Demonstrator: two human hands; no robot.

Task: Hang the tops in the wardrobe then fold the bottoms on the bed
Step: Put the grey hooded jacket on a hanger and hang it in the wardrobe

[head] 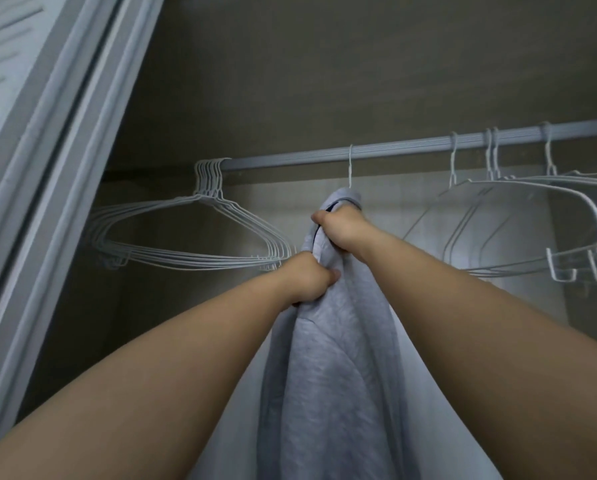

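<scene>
Gripping the grey top (328, 358) at six o'clock, we bunch its soft, light cloth in our left hand (311, 278) while our right hand (342, 226) clutches the collar. Beyond, at twelve o'clock, its wire hanger (350, 166) hooks the wardrobe rail (411, 147). Best held near the neckline, we judge.

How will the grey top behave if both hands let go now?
The grey top looks floppy, bunching where the left hand and right hand grip it. Its hanger is thin wire hooked on the rail, so it may swing.
</scene>
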